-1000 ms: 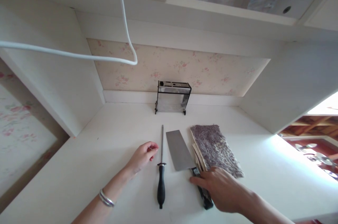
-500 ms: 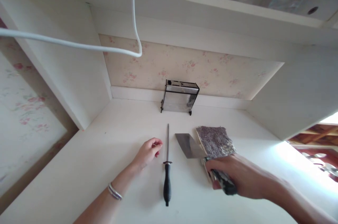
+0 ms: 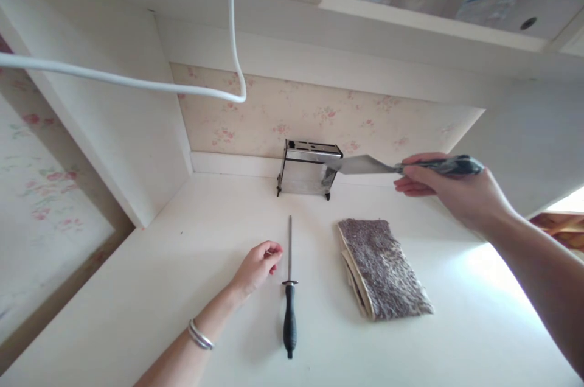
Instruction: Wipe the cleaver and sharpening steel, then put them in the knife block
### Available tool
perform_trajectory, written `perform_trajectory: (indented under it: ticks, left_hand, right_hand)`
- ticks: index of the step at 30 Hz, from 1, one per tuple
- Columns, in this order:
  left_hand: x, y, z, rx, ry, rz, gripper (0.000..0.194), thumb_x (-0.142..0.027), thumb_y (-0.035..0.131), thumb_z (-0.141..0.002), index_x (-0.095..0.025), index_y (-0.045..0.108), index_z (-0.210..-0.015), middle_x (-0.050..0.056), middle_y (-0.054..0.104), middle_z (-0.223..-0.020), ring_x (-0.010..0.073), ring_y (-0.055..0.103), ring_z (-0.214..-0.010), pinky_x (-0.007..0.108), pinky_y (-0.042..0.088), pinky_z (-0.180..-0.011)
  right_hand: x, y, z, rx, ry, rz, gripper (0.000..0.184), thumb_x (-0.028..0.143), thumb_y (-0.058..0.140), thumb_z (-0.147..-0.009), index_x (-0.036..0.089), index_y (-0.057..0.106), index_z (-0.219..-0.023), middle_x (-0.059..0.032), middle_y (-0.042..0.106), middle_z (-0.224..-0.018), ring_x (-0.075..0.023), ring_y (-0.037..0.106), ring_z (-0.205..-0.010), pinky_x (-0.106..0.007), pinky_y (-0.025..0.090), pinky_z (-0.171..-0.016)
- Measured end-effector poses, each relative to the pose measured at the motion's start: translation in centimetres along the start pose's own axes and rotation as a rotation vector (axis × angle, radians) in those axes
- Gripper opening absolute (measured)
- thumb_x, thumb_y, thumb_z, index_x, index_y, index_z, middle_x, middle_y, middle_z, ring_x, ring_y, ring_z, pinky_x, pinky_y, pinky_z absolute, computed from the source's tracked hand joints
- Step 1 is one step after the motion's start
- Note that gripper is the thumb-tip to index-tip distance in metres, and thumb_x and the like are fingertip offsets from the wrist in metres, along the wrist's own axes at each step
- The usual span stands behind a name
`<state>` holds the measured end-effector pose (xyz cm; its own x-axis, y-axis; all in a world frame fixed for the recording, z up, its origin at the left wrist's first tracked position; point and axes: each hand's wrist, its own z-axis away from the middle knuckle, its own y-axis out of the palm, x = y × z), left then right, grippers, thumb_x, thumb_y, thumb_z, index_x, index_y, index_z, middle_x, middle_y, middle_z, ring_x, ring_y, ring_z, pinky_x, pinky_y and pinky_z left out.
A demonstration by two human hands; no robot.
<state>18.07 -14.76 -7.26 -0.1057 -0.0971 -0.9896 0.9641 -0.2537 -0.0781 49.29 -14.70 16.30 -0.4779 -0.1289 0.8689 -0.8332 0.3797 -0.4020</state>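
My right hand point(image 3: 444, 180) is closed round the dark, mottled handle of a putty knife point(image 3: 365, 164), raised above the counter. Its wide metal blade points left, and its tip overlaps the right edge of a knife block point(image 3: 303, 177) in view; I cannot tell if they touch. My left hand point(image 3: 260, 265) rests on the counter, fingers curled in with nothing visible in them. Just right of it lies a honing steel point(image 3: 289, 320), black handle toward me and thin rod pointing away. A folded grey-brown towel point(image 3: 385, 271) lies to the right of the steel.
The white counter point(image 3: 219, 216) has side panels left and right and floral wallpaper behind. Overhead, a shelf point(image 3: 433, 22) holds several plastic bottles. A white cable point(image 3: 137, 80) hangs across the upper left.
My right hand has lifted the putty knife up and away from over the towel, toward the knife block. The towel is now fully uncovered. My left hand stays in place.
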Motion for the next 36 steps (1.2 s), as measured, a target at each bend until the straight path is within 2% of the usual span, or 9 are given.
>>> perform_trajectory:
  ticks: [4, 7, 11, 16, 20, 26, 31, 34, 36]
  left_hand:
    - [-0.4, 0.0, 0.1, 0.021, -0.01, -0.02, 0.025, -0.039, 0.057, -0.076, -0.017, 0.062, -0.088, 0.0, 0.057, -0.068, 0.0147, 0.052, -0.061, 0.026, 0.041, -0.06]
    - [-0.7, 0.0, 0.2, 0.018, -0.032, -0.02, 0.026, -0.039, 0.058, -0.074, -0.017, 0.062, -0.087, 0.0, 0.057, -0.067, 0.0146, 0.051, -0.059, 0.026, 0.041, -0.06]
    - [-0.9, 0.0, 0.3, 0.031, -0.042, -0.009, 0.027, -0.04, 0.059, -0.074, -0.016, 0.062, -0.087, 0.001, 0.057, -0.069, 0.0144, 0.051, -0.06, 0.026, 0.041, -0.059]
    - [-0.8, -0.2, 0.4, 0.055, -0.034, -0.025, 0.027, -0.04, 0.057, -0.077, -0.016, 0.061, -0.09, 0.001, 0.059, -0.073, 0.0145, 0.052, -0.06, 0.026, 0.042, -0.06]
    - [-0.8, -0.2, 0.4, 0.071, -0.034, -0.037, 0.026, -0.039, 0.056, -0.078, -0.016, 0.061, -0.09, 0.002, 0.059, -0.074, 0.0146, 0.052, -0.061, 0.027, 0.042, -0.061]
    - [-0.6, -0.2, 0.5, 0.089, -0.021, -0.032, 0.025, -0.038, 0.055, -0.079, -0.016, 0.061, -0.091, 0.002, 0.059, -0.074, 0.0148, 0.053, -0.063, 0.026, 0.043, -0.061]
    - [-0.4, -0.2, 0.4, 0.085, -0.021, -0.059, 0.025, -0.038, 0.055, -0.079, -0.017, 0.061, -0.09, 0.001, 0.059, -0.074, 0.0149, 0.053, -0.063, 0.026, 0.042, -0.061]
    - [-0.5, -0.2, 0.4, 0.083, -0.032, -0.076, 0.026, -0.04, 0.055, -0.079, -0.017, 0.061, -0.09, 0.001, 0.059, -0.073, 0.0151, 0.053, -0.063, 0.026, 0.042, -0.061]
    - [-0.8, -0.2, 0.5, 0.083, -0.035, -0.079, 0.027, -0.041, 0.054, -0.078, -0.017, 0.061, -0.09, 0.001, 0.059, -0.072, 0.0151, 0.053, -0.063, 0.025, 0.042, -0.061]
  right_hand:
    - [2.8, 1.1, -3.5, -0.064, -0.126, -0.04, 0.042, 0.031, 0.071, -0.073, 0.006, 0.064, -0.106, -0.0104, 0.07, -0.073, -0.0192, 0.07, -0.068, -0.037, 0.056, -0.072]
    - [3.8, 2.0, -6.4, -0.01, -0.142, -0.029, 0.05, 0.03, 0.066, -0.076, -0.003, 0.057, -0.112, -0.0138, 0.07, -0.077, -0.0162, 0.069, -0.068, -0.033, 0.053, -0.071]
    - [4.6, 2.7, -9.5, 0.088, -0.104, 0.063, 0.057, 0.033, 0.062, -0.075, -0.01, 0.051, -0.111, -0.0243, 0.067, -0.092, -0.0162, 0.069, -0.072, -0.029, 0.05, -0.069]
    - [5.6, 2.8, -11.4, 0.182, -0.084, 0.17, 0.057, 0.032, 0.053, -0.077, -0.015, 0.048, -0.108, -0.0283, 0.064, -0.096, -0.0164, 0.069, -0.075, -0.027, 0.048, -0.071]
    - [6.2, 3.1, -12.0, 0.26, -0.063, 0.207, 0.062, 0.033, 0.057, -0.073, -0.016, 0.047, -0.108, -0.0291, 0.064, -0.096, -0.0172, 0.068, -0.076, -0.027, 0.048, -0.071]
    - [6.3, 4.0, -12.4, 0.23, -0.064, 0.215, 0.06, 0.036, 0.06, -0.071, -0.015, 0.049, -0.101, -0.0274, 0.066, -0.089, -0.0191, 0.068, -0.074, -0.029, 0.048, -0.069]
    - [6.3, 5.4, -14.2, 0.098, -0.12, 0.25, 0.054, 0.039, 0.046, -0.078, -0.014, 0.047, -0.089, -0.0258, 0.064, -0.089, -0.015, 0.067, -0.071, -0.024, 0.045, -0.066]
    - [5.8, 6.6, -15.8, 0.024, -0.17, 0.266, 0.052, 0.038, 0.042, -0.083, -0.013, 0.045, -0.092, -0.023, 0.065, -0.087, -0.0104, 0.067, -0.069, -0.022, 0.045, -0.066]
    - [5.3, 7.4, -17.0, -0.045, -0.165, 0.293, 0.047, 0.037, 0.046, -0.085, -0.009, 0.048, -0.094, -0.0209, 0.067, -0.086, -0.0069, 0.066, -0.064, -0.02, 0.047, -0.067]
